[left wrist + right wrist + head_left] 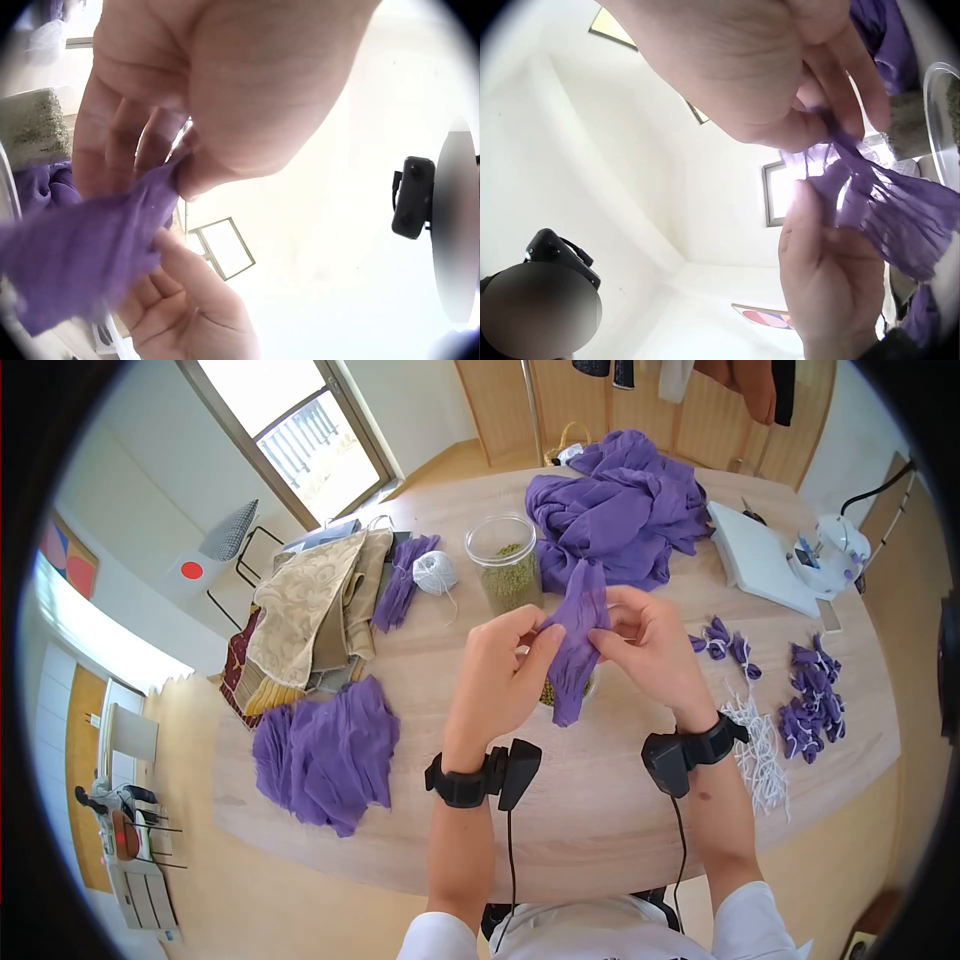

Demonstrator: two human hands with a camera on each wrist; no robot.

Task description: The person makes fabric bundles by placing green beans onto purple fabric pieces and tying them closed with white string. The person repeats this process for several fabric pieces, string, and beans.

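Observation:
A strip of thin purple fabric (pixel 577 645) is held up between both hands over the table. My left hand (pixel 500 670) pinches its left edge between thumb and fingers; my right hand (pixel 655 655) pinches the opposite edge. Creases run along the cloth, and its ends hang loose in the left wrist view. Partly hidden below it, a small container with green dried bits (pixel 548 693) shows past the cloth's edge. Just beyond the hands stands a clear plastic jar (pixel 510 565), open at the top and partly filled with green dried material.
A large purple fabric heap (pixel 620 510) lies at the back. Folded cloths (pixel 310 610), purple pieces (pixel 330 750) and a string ball (pixel 435 572) are on the left. At right are small tied purple bundles (pixel 812 700), cut white strings (pixel 760 750) and a white sewing machine (pixel 835 550).

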